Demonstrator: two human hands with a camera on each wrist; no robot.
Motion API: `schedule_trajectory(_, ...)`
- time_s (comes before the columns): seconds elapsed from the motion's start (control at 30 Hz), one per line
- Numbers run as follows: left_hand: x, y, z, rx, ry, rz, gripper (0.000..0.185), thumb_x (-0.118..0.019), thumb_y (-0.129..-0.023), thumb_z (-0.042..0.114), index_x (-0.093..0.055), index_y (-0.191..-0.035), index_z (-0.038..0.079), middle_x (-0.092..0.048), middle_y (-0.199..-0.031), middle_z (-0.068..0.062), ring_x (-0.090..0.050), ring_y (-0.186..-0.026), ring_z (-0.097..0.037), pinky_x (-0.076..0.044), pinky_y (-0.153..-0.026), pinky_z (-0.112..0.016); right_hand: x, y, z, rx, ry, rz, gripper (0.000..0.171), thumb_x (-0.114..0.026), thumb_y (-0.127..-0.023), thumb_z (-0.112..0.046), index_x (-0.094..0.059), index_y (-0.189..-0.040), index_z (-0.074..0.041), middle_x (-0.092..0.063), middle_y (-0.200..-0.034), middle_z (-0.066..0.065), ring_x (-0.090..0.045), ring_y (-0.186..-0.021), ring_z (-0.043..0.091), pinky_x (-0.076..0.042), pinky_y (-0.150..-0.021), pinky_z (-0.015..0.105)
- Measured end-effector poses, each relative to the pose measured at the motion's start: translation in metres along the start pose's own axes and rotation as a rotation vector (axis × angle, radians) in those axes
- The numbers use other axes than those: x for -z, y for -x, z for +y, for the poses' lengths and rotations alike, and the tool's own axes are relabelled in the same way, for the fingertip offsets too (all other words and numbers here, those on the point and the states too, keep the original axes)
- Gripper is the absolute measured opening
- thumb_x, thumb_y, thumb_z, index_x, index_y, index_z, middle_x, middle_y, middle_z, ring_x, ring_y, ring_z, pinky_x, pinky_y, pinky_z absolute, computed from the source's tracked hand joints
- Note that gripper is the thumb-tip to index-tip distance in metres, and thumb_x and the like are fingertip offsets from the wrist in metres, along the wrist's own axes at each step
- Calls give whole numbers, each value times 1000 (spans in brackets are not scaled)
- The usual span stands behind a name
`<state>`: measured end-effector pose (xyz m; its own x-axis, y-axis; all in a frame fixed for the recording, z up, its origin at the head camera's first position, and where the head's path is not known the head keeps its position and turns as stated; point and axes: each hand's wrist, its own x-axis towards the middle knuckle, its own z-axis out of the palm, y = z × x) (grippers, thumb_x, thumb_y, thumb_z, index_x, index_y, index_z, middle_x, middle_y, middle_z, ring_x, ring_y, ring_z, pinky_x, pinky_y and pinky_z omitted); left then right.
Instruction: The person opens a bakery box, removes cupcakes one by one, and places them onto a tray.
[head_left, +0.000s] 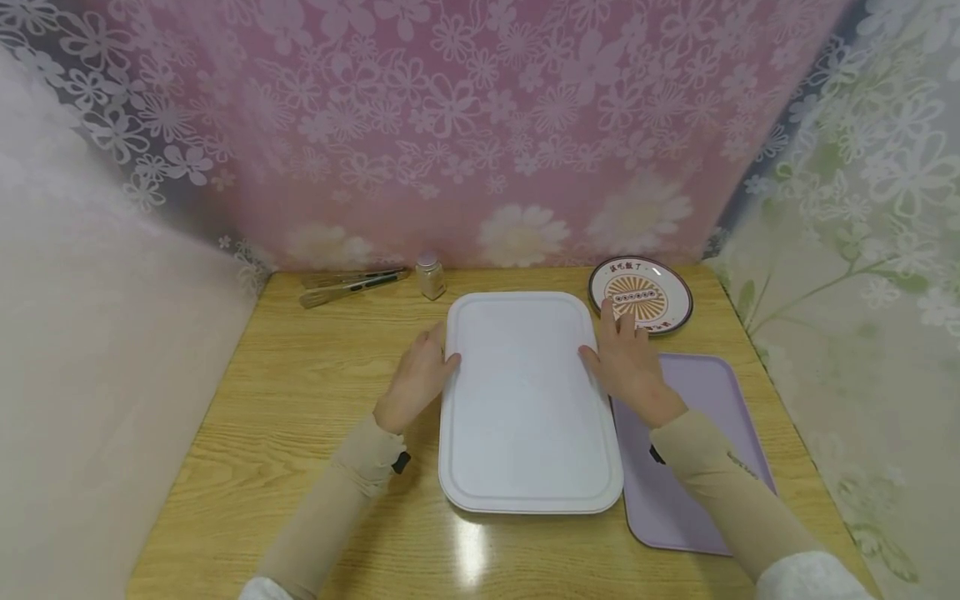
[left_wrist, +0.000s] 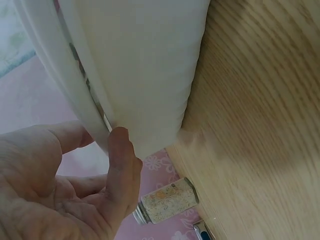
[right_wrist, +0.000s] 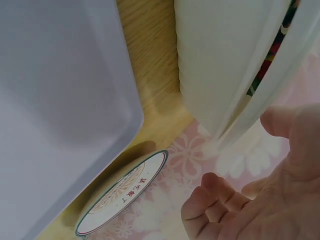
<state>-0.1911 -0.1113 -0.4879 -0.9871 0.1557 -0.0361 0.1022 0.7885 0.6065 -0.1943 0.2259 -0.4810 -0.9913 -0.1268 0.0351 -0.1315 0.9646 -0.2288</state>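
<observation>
A white lidded box (left_wrist: 145, 60) stands on the wooden table, its long sides pointing away from me. Its flat white lid (head_left: 528, 400) sits slightly raised, and through the narrow gap in the right wrist view something dark and multicoloured shows. My left hand (head_left: 418, 375) pinches the lid's left edge, thumb on top and fingers at the rim. At the right edge, the thumb of my right hand (head_left: 626, 367) touches the lid, while the other fingers stay apart from it, loosely bent. The contents are mostly hidden.
A purple tray (head_left: 705, 392) lies right of the box, partly under my right forearm. Behind it is a round plate (head_left: 671, 296) with printed characters. At the back left are a small jar (head_left: 431, 279) of pale grains and several brushes (head_left: 348, 287). Patterned fabric surrounds the table.
</observation>
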Motion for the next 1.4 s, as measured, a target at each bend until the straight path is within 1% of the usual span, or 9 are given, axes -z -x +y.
schedule_trajectory(0.13,-3,3,-1,-18,-9,5,53,-62,-106,23,-47,-153,3,-63,-134,-25,-64,-121,-38,-59,-98,-51,-1,4,-1,-6,-27,-35,84,-55,-108,-35,-10,-163,10,-38,-141,46,-54,-115,62,-53,-91,67)
schedule_trajectory(0.3,-5,6,-1,-18,-19,6,48,-63,-105,21,-51,-147,0,-65,-127,-25,-67,-109,-36,-61,-89,-49,-2,8,-1,-18,-90,-61,75,-54,-108,-30,-16,-159,10,-39,-134,41,-59,-103,54,-59,-71,59)
schedule_trajectory(0.4,-6,7,0,-13,-21,2,46,-62,-106,21,-53,-145,0,-65,-125,-25,-67,-104,-35,-62,-83,-46,-2,9,-3,-7,-107,-66,68,-54,-108,-26,-21,-155,11,-41,-131,38,-60,-104,53,-59,-71,58)
schedule_trajectory(0.63,-9,7,-1,-6,-23,-1,52,-60,-107,21,-49,-153,0,-64,-132,-27,-68,-112,-38,-62,-89,-47,-1,13,-7,29,-118,-66,68,-52,-108,-19,-19,-158,14,-43,-130,39,-65,-91,45,-60,-69,52)
schedule_trajectory(0.77,-9,6,0,4,-23,-7,55,-60,-107,22,-46,-155,-1,-63,-136,-28,-68,-116,-40,-62,-92,-48,-2,14,-7,15,-119,-108,69,-48,-110,-20,-15,-159,14,-43,-131,40,-64,-81,38,-58,-65,47)
schedule_trajectory(0.87,-9,6,0,5,-32,-7,55,-60,-107,22,-47,-155,-1,-63,-135,-27,-67,-119,-40,-61,-95,-48,-5,14,-6,-17,-140,-166,67,-43,-112,-22,-14,-161,13,-40,-138,42,-66,-92,47,-60,-76,55)
schedule_trajectory(1.0,-9,5,-1,-3,-22,3,46,-62,-106,20,-55,-146,0,-67,-127,-24,-67,-115,-37,-61,-92,-47,-6,14,-6,-55,-190,-228,64,-38,-113,-24,-15,-161,12,-37,-147,43,-58,-121,60,-55,-97,66)
schedule_trajectory(1.2,-7,6,-2,-2,6,11,28,-62,-105,19,-64,-125,0,-66,-105,-17,-64,-97,-29,-60,-81,-42,-6,11,-7,-71,-227,-268,61,-37,-114,-24,-19,-160,13,-40,-148,42,-55,-127,58,-54,-100,65)
schedule_trajectory(1.4,-6,6,-4,13,17,-12,33,-62,-106,20,-63,-132,0,-66,-104,-15,-63,-93,-27,-59,-78,-39,-2,12,-11,-80,-235,-281,64,-38,-113,-24,-17,-161,14,-37,-153,42,-49,-135,59,-50,-107,68)
